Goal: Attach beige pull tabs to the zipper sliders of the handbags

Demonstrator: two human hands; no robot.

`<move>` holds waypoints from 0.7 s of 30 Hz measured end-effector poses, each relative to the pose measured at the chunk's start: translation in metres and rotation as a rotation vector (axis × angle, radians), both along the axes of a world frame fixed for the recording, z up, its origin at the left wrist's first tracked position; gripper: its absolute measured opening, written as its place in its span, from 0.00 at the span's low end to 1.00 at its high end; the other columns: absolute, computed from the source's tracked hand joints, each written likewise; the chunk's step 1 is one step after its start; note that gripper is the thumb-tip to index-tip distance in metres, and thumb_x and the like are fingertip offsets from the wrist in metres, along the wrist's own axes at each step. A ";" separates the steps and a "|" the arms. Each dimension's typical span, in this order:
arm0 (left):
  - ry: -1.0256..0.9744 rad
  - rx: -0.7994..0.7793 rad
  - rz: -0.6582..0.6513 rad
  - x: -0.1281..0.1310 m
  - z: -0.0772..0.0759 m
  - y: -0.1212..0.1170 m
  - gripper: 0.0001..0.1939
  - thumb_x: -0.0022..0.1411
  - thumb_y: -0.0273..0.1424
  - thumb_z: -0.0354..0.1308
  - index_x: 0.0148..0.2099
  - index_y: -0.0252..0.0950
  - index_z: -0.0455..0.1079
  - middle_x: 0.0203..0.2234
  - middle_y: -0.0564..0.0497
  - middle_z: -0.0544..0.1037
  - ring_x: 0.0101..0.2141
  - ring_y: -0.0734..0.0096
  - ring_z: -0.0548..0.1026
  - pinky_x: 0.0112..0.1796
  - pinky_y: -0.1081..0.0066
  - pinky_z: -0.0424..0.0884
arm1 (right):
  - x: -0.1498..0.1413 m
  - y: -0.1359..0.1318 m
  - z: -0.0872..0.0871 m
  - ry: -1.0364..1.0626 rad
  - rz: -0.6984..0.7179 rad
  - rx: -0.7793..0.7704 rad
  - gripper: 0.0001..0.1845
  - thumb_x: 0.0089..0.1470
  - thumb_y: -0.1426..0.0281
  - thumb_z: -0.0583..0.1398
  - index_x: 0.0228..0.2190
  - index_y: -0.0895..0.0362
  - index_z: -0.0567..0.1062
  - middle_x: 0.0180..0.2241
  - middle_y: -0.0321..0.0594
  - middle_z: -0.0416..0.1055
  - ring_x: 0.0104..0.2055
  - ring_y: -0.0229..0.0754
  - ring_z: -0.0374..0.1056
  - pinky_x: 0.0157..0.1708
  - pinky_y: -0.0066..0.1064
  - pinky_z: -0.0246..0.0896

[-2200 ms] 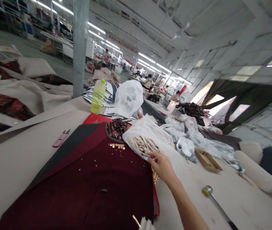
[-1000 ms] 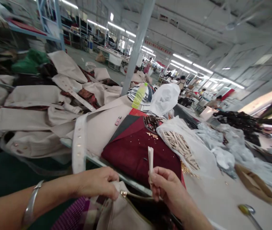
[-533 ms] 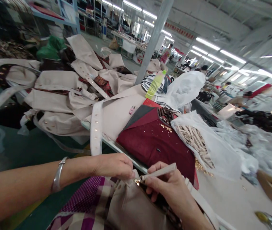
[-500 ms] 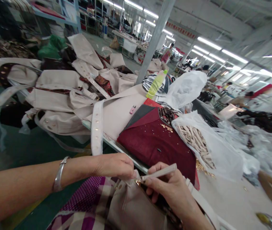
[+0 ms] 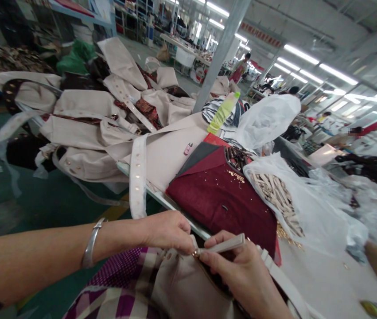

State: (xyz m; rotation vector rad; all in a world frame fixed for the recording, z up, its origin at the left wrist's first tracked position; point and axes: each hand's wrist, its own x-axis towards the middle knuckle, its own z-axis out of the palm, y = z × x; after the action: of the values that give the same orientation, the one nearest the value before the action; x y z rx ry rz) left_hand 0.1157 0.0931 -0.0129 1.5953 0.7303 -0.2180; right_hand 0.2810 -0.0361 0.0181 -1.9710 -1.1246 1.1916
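A beige handbag [image 5: 181,283] lies on my lap, its dark opening edged by a zipper. My left hand [image 5: 170,232] is closed on the bag's top edge at the zipper's end; its fingertips are partly hidden. My right hand [image 5: 238,261] pinches a narrow beige strap [image 5: 228,243] between thumb and fingers, close to a small gold-coloured metal piece [image 5: 196,253]. The two hands nearly meet there. Whether the strap passes through the metal piece, I cannot tell.
Dark red cloth [image 5: 221,199] with small gold fittings lies on the table ahead. A plastic bag of beige strips [image 5: 274,190] lies to its right. Several beige bags [image 5: 82,133] are heaped at left. A metal post [image 5: 219,57] rises behind the table.
The camera view has shifted slightly, so the surroundings sit a little further right. My left fist has turned a little at the bag's edge. My right hand keeps its pinch on the strap.
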 end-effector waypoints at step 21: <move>-0.183 1.228 -0.065 0.013 0.057 0.038 0.14 0.62 0.42 0.59 0.42 0.36 0.76 0.37 0.49 0.78 0.38 0.61 0.74 0.40 0.65 0.65 | 0.047 -0.041 -0.037 -0.237 -0.104 0.386 0.13 0.65 0.57 0.58 0.39 0.53 0.76 0.45 0.42 0.79 0.47 0.44 0.75 0.47 0.30 0.68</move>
State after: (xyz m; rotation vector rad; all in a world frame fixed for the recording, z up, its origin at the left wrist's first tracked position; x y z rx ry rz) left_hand 0.1292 0.1310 0.0446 2.7466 0.6909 0.4251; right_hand 0.3279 -0.0769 -0.0193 -1.8706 -1.2439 0.6388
